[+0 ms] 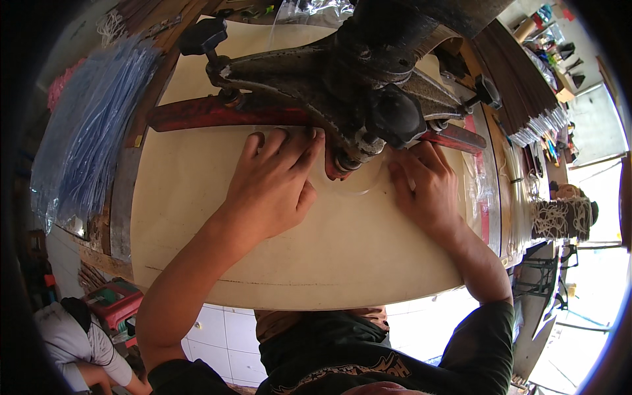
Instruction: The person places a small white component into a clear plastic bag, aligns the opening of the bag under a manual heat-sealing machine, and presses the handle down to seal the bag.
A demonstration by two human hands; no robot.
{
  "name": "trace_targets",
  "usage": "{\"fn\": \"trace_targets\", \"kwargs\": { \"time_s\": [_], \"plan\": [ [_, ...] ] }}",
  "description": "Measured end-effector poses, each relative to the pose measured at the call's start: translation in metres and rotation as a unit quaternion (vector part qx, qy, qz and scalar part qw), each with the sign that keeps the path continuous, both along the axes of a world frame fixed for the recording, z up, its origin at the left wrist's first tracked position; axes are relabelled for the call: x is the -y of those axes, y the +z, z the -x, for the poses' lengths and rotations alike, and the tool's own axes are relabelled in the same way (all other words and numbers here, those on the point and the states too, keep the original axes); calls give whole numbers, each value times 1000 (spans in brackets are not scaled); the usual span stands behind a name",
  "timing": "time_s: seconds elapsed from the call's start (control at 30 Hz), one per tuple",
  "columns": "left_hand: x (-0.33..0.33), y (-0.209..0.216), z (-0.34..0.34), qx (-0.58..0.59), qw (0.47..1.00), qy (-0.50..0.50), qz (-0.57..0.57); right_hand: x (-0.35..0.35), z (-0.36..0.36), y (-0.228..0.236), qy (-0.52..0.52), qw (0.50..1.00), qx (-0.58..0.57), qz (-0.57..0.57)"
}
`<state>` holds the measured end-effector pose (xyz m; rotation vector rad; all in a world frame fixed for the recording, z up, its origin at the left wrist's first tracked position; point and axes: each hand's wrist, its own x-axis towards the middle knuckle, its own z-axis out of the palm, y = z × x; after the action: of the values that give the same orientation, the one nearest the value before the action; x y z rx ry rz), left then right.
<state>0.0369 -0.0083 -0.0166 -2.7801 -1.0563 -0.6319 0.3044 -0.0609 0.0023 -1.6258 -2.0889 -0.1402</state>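
My left hand (270,181) lies on the pale board (309,263), its bent fingers apart, with the tips against the near edge of a red bar (224,113). On the other side of the black metal press head (289,76), my right hand (426,187) has its fingers curled in near the bar's right part. Its thumb and forefinger close on the edge of what looks like a clear plastic sheet (359,189), seen mostly by its curved shine. The bar and a black knob (395,115) hide some fingertips. A second knob (203,36) stands at the left arm.
A stack of bluish clear plastic sleeves (89,125) lies to the left. Dark strips (526,85) with pale ends and a bundle of white cords (517,191) are at the right. A person (82,345) in light clothes is at lower left, near a red crate (115,303).
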Motion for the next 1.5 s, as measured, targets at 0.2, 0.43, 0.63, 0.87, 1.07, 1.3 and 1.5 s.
{"fn": "trace_targets", "kwargs": {
  "time_s": [0.2,0.43,0.63,0.87,1.07,1.3,1.5],
  "plan": [
    [0,1,0,7,1000,-2,-4,-2,-3,-4,10,1000,11,-19],
    [0,1,0,7,1000,-3,1,-1,-1,-3,11,1000,17,-19],
    [2,1,2,22,1000,-8,18,1,-2,-4,78,996,3,-43],
    [5,1,5,23,1000,-11,16,0,3,-2,89,995,34,-22],
    [7,-1,4,39,999,-10,14,0,2,-3,84,995,54,-29],
    [8,1,4,21,1000,-6,10,0,1,-3,86,995,46,-20],
    [8,-1,4,47,999,-19,11,-1,0,-2,95,995,37,-21]
  ]
}}
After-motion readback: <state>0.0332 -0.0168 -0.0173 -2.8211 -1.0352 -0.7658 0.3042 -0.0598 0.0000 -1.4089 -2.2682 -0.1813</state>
